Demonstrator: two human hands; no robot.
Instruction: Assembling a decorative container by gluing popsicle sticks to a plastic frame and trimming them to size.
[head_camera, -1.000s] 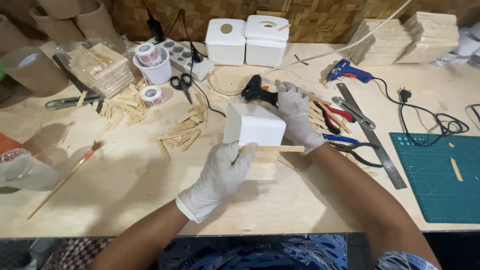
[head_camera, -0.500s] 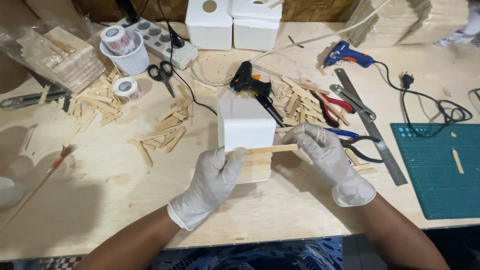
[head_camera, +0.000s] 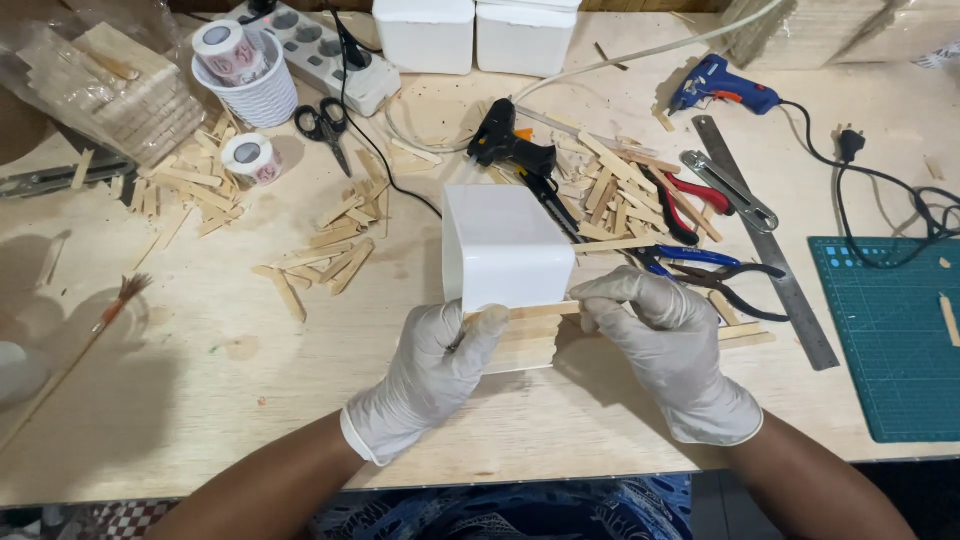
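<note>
hidden: the near face of the white box (head_camera: 505, 250) is partly covered by both gloves; the two white boxes (head_camera: 475, 30) at the top edge are cut off.
box: white, rounded corners, on the wooden table (head_camera: 200, 400) at centre, wooden sticks (head_camera: 530, 330) stacked across its near side.
left hand (head_camera: 430, 385): fingers clamped on the left end of the sticks.
right hand (head_camera: 665, 345): fingertips pinching the right end of the top stick.
behind box: black glue gun (head_camera: 510, 150), loose sticks (head_camera: 320, 260).

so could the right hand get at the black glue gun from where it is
Probably yes. The right hand presses a wooden stick against the white box; the black glue gun lies just beyond the box, uncovered. The hand would need to release the stick first.
</note>
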